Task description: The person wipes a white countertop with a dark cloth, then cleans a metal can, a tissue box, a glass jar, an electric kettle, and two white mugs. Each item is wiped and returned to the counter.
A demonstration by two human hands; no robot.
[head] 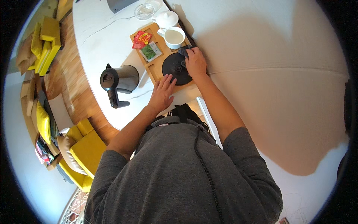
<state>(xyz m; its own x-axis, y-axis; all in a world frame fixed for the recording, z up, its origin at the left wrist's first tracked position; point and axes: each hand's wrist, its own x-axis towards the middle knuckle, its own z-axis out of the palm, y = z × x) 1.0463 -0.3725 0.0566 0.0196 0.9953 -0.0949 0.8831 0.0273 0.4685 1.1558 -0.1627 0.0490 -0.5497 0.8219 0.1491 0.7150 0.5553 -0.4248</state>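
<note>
A round black kettle base (174, 73) sits on the near end of a wooden serving tray (153, 28). At its far right edge, my right hand (196, 63) grips a bunched dark cloth (183, 51), partly hidden under the fingers. My left hand (162, 93) lies flat with fingers spread, its fingertips at the base's near left edge; it holds nothing. Left of the tray, an electric kettle (127, 78) with a black lid and handle stands upright on the table. Two white cups, one lidded (167, 19) and one uncovered (174, 37), are beyond the base.
Red sachets (142, 39) and a green-and-white packet (151, 51) lie in the tray's compartments. A glass ashtray (144, 11) and a grey box (119, 5) stand farther back on the white marbled table (95, 50). A wall (265, 56) borders the right. Yellow armchairs (86, 145) stand left.
</note>
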